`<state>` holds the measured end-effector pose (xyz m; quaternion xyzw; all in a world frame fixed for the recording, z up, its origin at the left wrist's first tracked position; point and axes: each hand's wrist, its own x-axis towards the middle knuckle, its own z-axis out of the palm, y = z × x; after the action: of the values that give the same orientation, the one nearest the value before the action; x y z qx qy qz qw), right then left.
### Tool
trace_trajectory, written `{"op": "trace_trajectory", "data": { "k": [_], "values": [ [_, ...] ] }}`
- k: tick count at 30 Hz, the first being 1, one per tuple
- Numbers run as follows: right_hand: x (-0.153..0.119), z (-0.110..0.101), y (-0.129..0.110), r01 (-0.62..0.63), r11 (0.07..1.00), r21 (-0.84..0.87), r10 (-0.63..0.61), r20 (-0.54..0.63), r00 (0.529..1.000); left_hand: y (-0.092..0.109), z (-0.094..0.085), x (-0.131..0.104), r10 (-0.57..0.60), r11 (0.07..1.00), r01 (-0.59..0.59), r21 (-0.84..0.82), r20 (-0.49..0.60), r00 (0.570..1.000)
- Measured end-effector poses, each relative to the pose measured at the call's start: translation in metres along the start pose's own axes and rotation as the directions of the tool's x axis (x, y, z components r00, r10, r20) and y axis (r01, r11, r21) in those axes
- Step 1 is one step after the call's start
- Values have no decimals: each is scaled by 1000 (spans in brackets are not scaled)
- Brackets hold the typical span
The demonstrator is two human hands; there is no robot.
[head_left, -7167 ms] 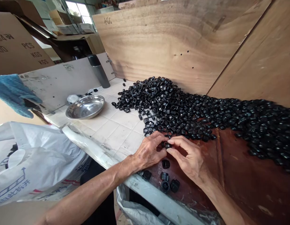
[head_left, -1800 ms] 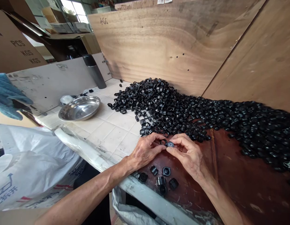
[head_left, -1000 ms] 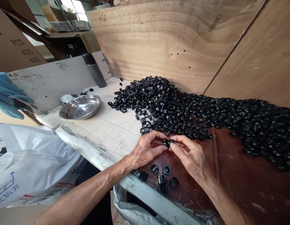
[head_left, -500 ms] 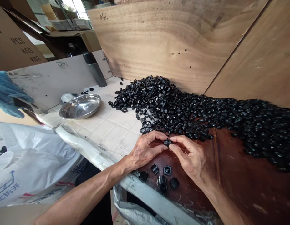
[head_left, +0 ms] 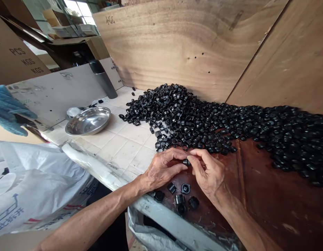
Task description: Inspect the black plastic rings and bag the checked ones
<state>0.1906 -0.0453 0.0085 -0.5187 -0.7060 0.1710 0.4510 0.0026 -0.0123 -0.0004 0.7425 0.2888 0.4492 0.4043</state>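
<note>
Between my two hands is a small black plastic fitting (head_left: pixel 186 162), partly covered by fingers. My left hand (head_left: pixel 165 167) pinches it from the left with thumb and fingers. From the right, my right hand (head_left: pixel 209 170) presses thumb and fingertips against its other end, so that end is hidden. Below the hands lie several loose black parts: a short ring (head_left: pixel 171 188), a winged cap (head_left: pixel 185 188), a taller cylindrical piece (head_left: pixel 180 204) and others near the table edge. Just beyond my fingertips starts a large heap of black rings (head_left: pixel 177 111).
A second heap of black caps (head_left: pixel 294 136) spreads along the right. On the left stand a steel bowl (head_left: pixel 88 121) and a dark flask (head_left: pixel 103 79). Wooden boards (head_left: pixel 177 45) wall the back. A blue glove (head_left: pixel 12 109) hangs at left above white sacks (head_left: pixel 46 188).
My right thumb and fingers have shifted over the fitting's right end, covering more of it. The left hand keeps its pinch. The view has moved slightly.
</note>
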Motion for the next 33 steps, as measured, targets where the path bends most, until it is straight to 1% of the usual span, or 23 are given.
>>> {"op": "trace_trajectory", "data": {
  "k": [3, 5, 8, 10, 12, 15, 17, 18, 20, 22, 23, 26, 28, 30, 32, 33],
  "values": [
    [0, -2, 0, 81, 995, 62, -84, 57, 995, 0, 1, 0, -49, 999, 48, -13, -69, 996],
    [1, -4, 2, 102, 995, 25, -103, 75, 992, 0, 1, 0, -35, 999, 35, -8, -78, 996],
    [1, -5, 3, 45, 996, -75, -41, 64, 997, 0, 1, 0, -1, 1000, 0, -9, -32, 999],
    [1, -7, 0, -21, 998, -64, 25, 61, 998, 0, 1, 0, -17, 1000, 17, -17, -26, 1000],
    [1, -9, -5, -72, 997, -21, 74, 99, 992, 0, 0, 0, -55, 998, 55, -17, -38, 998],
    [1, -11, -12, -93, 996, 3, 91, 159, 983, 0, 0, -1, -108, 994, 107, -17, -74, 991],
    [1, -11, -13, -107, 994, 37, 100, 157, 983, 1, 0, -2, -154, 987, 149, -63, -85, 984],
    [1, -11, -12, -112, 993, 47, 104, 155, 982, 1, 1, -2, -183, 979, 175, -100, -77, 980],
    [1, -10, -8, -106, 994, 11, 103, 158, 982, 2, 1, -3, -234, 961, 224, -162, -50, 971],
    [1, -8, -5, -104, 994, -25, 106, 158, 982, 3, 2, -4, -259, 952, 248, -182, -39, 965],
    [1, -7, -3, -110, 994, -8, 109, 148, 983, 3, 2, -4, -259, 951, 248, -182, -40, 965],
    [0, -4, -1, -162, 977, 140, 141, 151, 978, 2, 3, -4, -246, 957, 236, -170, -42, 968],
    [-1, -1, -2, -232, 955, 184, 196, 191, 962, 2, 3, -4, -222, 969, 216, -122, -36, 974],
    [-3, 2, -4, -360, 913, 193, 313, 235, 920, 1, 2, -4, -171, 985, 171, -22, -15, 985],
    [-3, 2, -6, -509, 839, 194, 439, 312, 843, 2, -2, -4, -96, 990, 92, 111, 39, 995],
    [-2, 2, -5, -563, 808, 176, 479, 362, 800, 3, -4, -3, -67, 984, 53, 171, 82, 994]
  ]
}}
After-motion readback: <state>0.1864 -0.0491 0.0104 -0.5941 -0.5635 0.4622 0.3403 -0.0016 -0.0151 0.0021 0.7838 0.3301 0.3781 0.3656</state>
